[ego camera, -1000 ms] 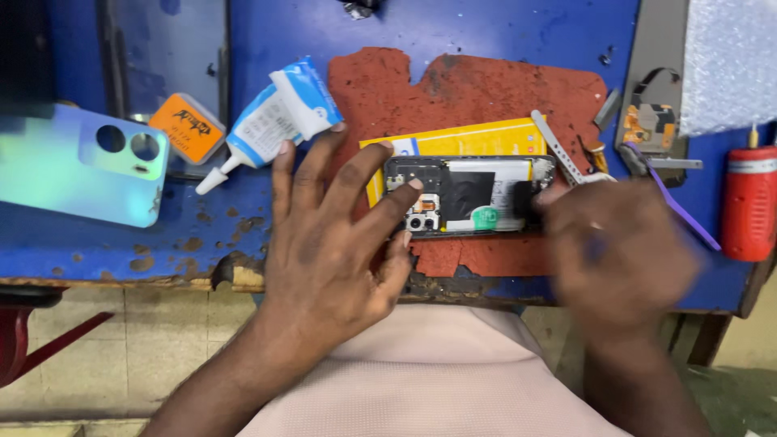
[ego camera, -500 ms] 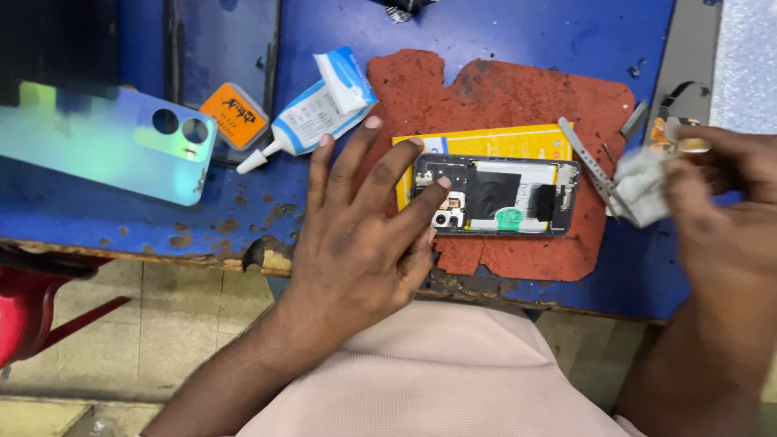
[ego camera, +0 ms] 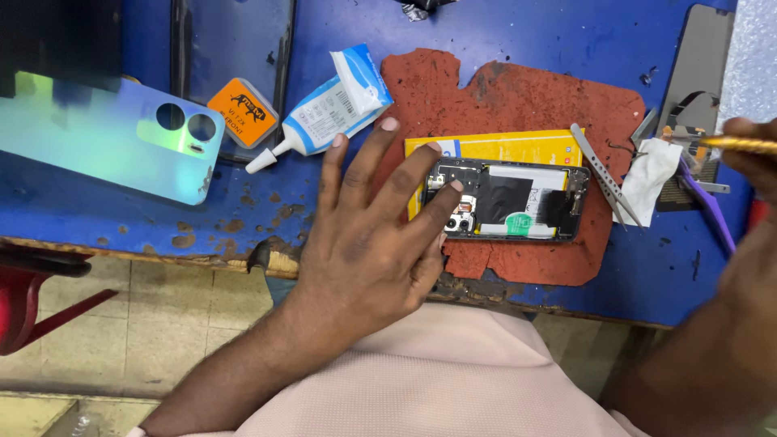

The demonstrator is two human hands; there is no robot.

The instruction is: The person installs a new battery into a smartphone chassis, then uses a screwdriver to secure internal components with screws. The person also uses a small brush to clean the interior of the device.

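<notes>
An opened black smartphone with its back removed [ego camera: 506,200] lies flat on a worn red-brown rubber mat [ego camera: 502,97] on the blue workbench [ego camera: 121,218], resting partly on a flat yellow packet [ego camera: 494,146]. The left hand [ego camera: 372,235] is spread wide, palm down, to the left of the phone; its fingertips [ego camera: 454,188] press the phone's left end near the camera module, so the phone extends rightward from the hand. The right hand [ego camera: 749,162] sits at the far right edge, well apart from the phone, pinching a thin brass-coloured tool [ego camera: 736,144]. Between that hand and the phone lie steel tweezers [ego camera: 603,172] and a crumpled white wipe [ego camera: 647,178]. Left of the mat are a white-and-blue glue tube [ego camera: 324,109], an orange square tag [ego camera: 237,107] and an iridescent blue-green phone back cover [ego camera: 105,137].
</notes>
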